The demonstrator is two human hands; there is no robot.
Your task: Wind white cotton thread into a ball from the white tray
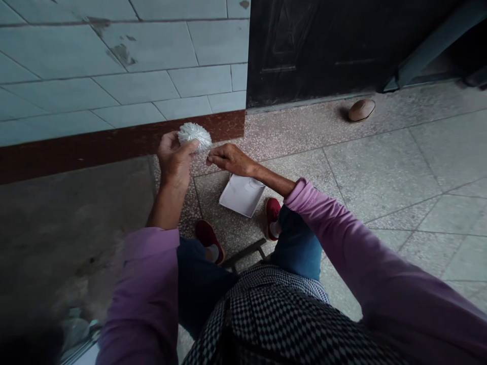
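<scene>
Speckled tile floor (pixel 365 172) and a pale tiled wall (pixel 129 86) lie ahead; my left hand (pixel 174 161) grips a white fluffy pompom (pixel 195 137), while my right hand (pixel 231 159) pinches narrowly just beside it.

The light is dim and soft, with no glare and only faint shadows, and the black door (pixel 323 50) sinks into darkness. The wide lens bends the wall tiles (pixel 114 66) near the edges, and the bottom left corner (pixel 26 339) blurs into black.
</scene>
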